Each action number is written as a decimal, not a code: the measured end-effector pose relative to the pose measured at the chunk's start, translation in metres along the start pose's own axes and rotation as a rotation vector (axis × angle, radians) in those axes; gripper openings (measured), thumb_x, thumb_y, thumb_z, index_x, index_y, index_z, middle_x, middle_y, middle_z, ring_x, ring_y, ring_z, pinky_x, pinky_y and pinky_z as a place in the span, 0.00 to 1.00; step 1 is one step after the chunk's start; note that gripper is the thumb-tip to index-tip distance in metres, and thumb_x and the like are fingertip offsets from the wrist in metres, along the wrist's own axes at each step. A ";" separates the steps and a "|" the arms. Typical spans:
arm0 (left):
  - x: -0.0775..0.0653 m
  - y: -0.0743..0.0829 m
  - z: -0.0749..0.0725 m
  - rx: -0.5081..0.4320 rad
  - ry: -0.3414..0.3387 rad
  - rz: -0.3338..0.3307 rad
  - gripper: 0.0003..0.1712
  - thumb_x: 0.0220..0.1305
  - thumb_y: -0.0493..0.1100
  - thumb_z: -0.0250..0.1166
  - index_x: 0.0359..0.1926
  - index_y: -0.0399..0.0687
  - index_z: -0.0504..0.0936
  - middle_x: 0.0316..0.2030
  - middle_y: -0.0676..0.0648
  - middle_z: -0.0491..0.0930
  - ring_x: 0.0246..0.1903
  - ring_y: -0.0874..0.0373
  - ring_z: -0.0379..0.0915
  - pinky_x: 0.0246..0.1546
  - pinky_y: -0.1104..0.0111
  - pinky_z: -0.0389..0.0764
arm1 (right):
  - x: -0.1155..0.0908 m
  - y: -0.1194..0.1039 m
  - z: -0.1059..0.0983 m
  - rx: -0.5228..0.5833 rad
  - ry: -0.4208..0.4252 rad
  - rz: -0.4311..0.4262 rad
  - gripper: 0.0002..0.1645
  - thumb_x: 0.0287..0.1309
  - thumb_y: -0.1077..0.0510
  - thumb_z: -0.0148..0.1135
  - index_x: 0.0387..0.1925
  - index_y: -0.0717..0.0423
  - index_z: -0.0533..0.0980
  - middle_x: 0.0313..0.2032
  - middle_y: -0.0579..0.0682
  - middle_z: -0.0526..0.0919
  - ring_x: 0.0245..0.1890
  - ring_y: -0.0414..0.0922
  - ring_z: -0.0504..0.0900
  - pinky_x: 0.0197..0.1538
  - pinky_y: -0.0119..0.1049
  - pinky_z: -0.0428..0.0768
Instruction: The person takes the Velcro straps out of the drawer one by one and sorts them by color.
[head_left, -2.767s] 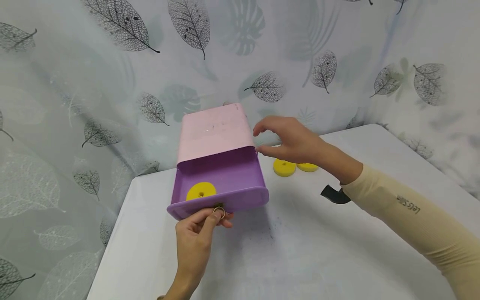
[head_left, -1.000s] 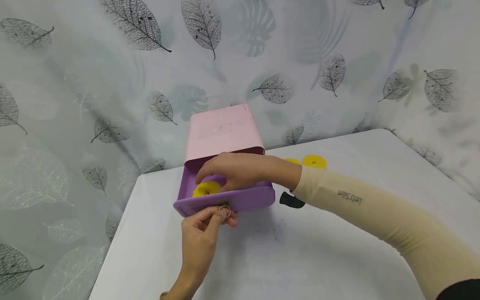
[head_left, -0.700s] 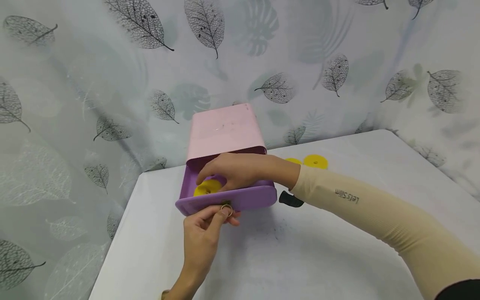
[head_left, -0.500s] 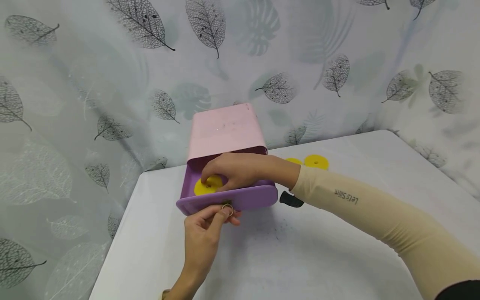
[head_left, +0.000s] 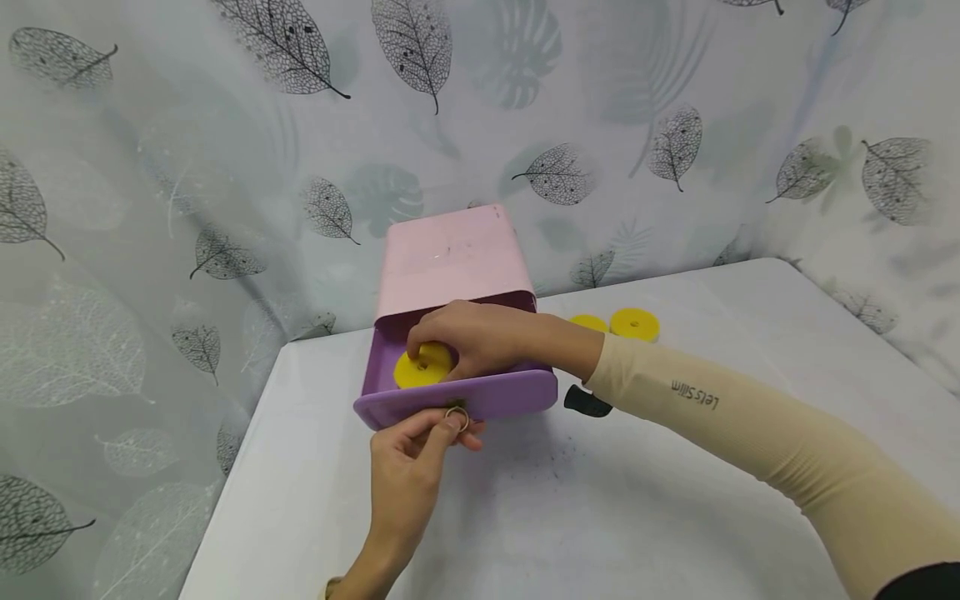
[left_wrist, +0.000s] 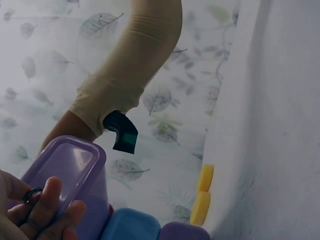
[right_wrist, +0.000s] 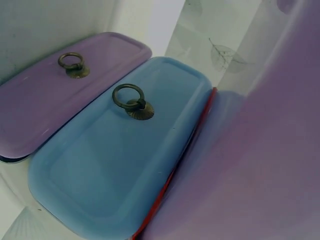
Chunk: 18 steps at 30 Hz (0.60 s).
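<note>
My left hand [head_left: 408,475] pinches the metal ring pull [left_wrist: 32,193] on the front of a purple drawer [head_left: 517,396], which is slid out of a pink cabinet [head_left: 450,262]. Inside this drawer, my right hand [head_left: 487,337] holds a yellow disc [head_left: 411,377] with a small centre hole, fingers on its far edge and thumb on its near right side. The disc looks slightly tilted; its right part is hidden by the hand. The right wrist view shows neither hand nor disc, only drawer fronts below.
Two more yellow discs [head_left: 634,323] lie on the white table [head_left: 660,483] right of the cabinet. Below the pulled-out drawer are a closed blue drawer [right_wrist: 115,155] and another purple drawer [right_wrist: 70,100], each with a ring. A black curved piece [head_left: 587,402] sits at the right wrist.
My right hand has come from beside the cabinet into the drawer and taken hold of the disc, which has shifted slightly back and right. My left hand keeps pinching the ring.
</note>
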<state>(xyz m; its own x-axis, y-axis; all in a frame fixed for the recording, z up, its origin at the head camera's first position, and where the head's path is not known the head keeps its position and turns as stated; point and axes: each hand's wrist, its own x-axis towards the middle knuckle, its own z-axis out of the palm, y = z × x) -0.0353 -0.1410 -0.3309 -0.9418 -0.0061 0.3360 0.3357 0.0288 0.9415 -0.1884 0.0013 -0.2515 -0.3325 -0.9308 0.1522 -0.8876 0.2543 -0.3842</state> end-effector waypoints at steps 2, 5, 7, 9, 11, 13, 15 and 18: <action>0.000 0.000 0.000 0.000 -0.001 -0.003 0.11 0.75 0.37 0.63 0.34 0.40 0.89 0.27 0.42 0.87 0.40 0.43 0.87 0.52 0.57 0.80 | -0.001 -0.001 -0.001 0.002 0.012 -0.001 0.25 0.58 0.48 0.78 0.53 0.53 0.81 0.43 0.43 0.81 0.41 0.41 0.76 0.48 0.33 0.74; 0.000 0.000 0.000 0.003 -0.001 -0.007 0.11 0.75 0.38 0.63 0.34 0.40 0.89 0.27 0.42 0.87 0.40 0.43 0.87 0.52 0.57 0.80 | -0.003 -0.002 -0.003 0.011 0.034 -0.005 0.26 0.57 0.48 0.79 0.53 0.53 0.81 0.44 0.43 0.82 0.42 0.41 0.77 0.48 0.34 0.75; 0.000 0.001 0.000 0.001 -0.001 -0.006 0.12 0.75 0.38 0.63 0.34 0.39 0.89 0.27 0.42 0.87 0.40 0.42 0.87 0.52 0.57 0.80 | -0.004 -0.003 -0.005 0.017 0.048 -0.010 0.26 0.57 0.49 0.79 0.53 0.54 0.81 0.45 0.44 0.82 0.42 0.41 0.77 0.48 0.33 0.75; 0.000 0.001 0.001 0.001 0.000 -0.006 0.12 0.75 0.39 0.64 0.34 0.39 0.89 0.27 0.42 0.87 0.40 0.41 0.87 0.52 0.57 0.81 | -0.005 -0.004 -0.006 0.024 0.061 -0.016 0.25 0.57 0.50 0.79 0.53 0.54 0.81 0.46 0.44 0.82 0.42 0.41 0.77 0.48 0.33 0.75; 0.000 0.002 0.001 -0.001 -0.001 -0.003 0.12 0.75 0.39 0.64 0.34 0.38 0.89 0.26 0.43 0.87 0.40 0.40 0.87 0.52 0.58 0.81 | -0.006 -0.005 -0.007 0.027 0.073 -0.022 0.24 0.57 0.51 0.79 0.52 0.54 0.80 0.45 0.44 0.82 0.41 0.41 0.77 0.48 0.33 0.75; -0.001 0.002 0.001 -0.002 -0.001 0.003 0.12 0.75 0.39 0.64 0.34 0.38 0.89 0.27 0.43 0.87 0.40 0.39 0.87 0.52 0.58 0.81 | -0.007 -0.004 -0.008 0.027 0.084 -0.029 0.23 0.57 0.52 0.78 0.51 0.54 0.80 0.44 0.44 0.82 0.40 0.41 0.77 0.46 0.33 0.75; -0.001 0.003 0.001 -0.003 0.000 0.007 0.12 0.75 0.39 0.63 0.34 0.38 0.89 0.27 0.43 0.87 0.40 0.39 0.87 0.51 0.58 0.81 | -0.007 -0.005 -0.009 0.030 0.093 -0.036 0.21 0.57 0.53 0.78 0.48 0.54 0.79 0.42 0.44 0.81 0.38 0.41 0.76 0.44 0.33 0.74; -0.001 0.003 0.001 -0.004 0.002 0.007 0.12 0.75 0.38 0.63 0.34 0.39 0.89 0.27 0.43 0.87 0.39 0.41 0.87 0.51 0.58 0.81 | -0.008 -0.005 -0.010 0.031 0.098 -0.042 0.18 0.58 0.54 0.77 0.44 0.53 0.77 0.38 0.44 0.79 0.36 0.41 0.75 0.41 0.34 0.73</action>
<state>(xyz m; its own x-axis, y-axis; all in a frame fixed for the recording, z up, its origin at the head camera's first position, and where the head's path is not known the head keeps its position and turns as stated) -0.0337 -0.1396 -0.3287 -0.9396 -0.0075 0.3422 0.3420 0.0248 0.9394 -0.1847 0.0102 -0.2423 -0.3262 -0.9099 0.2561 -0.8914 0.2059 -0.4037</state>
